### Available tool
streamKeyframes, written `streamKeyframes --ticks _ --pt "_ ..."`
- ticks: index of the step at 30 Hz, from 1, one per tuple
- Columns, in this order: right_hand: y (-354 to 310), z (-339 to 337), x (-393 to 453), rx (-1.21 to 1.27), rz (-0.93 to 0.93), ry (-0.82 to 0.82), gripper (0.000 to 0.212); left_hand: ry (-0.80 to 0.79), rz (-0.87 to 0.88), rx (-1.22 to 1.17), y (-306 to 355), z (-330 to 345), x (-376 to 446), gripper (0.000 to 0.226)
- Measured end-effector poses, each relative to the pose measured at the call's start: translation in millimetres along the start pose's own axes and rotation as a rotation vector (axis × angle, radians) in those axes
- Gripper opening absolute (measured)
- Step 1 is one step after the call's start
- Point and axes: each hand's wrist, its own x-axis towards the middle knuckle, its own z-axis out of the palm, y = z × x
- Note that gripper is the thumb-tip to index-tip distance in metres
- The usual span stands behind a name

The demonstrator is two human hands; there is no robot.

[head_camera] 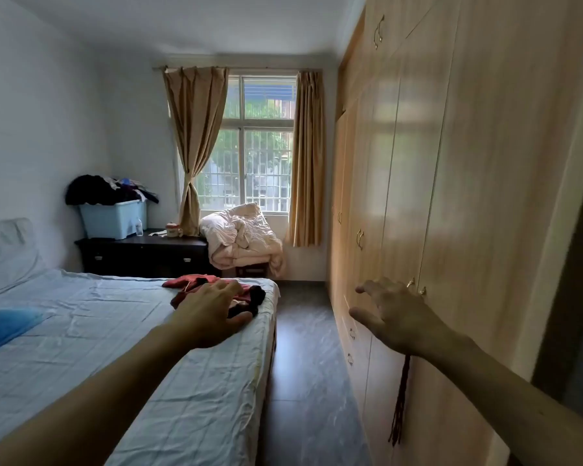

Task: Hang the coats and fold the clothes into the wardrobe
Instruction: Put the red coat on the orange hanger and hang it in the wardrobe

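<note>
**Bedroom, both hands out, clothes on the bed**

A narrow bedroom with a window at the far end and tan curtains either side. The red and dark clothes lie in a loose heap on the bed, near its far right corner. The left hand is stretched toward them with fingers spread, holding nothing. The right hand is also spread and empty, raised in front of the closed wardrobe along the right wall, near its brass handles. A red tassel hangs on the door below. Farther off, a blue bin heaped with dark clothing stands on a dark dresser, beside a crumpled quilt.
</note>
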Motion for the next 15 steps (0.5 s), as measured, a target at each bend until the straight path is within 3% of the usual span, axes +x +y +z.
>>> streamKeyframes --ticks 10,15 --pt "56.9 43.0 -9.8 0.047 0.01 -0.068 0.06 -0.097 -0.019 0.168 62.3 37.9 14.0 0.066" --pt "66.4 64.2 15.1 0.062 0.001 -0.089 0.062 -0.106 -0.012 0.174 61.7 65.2 39.6 0.068"
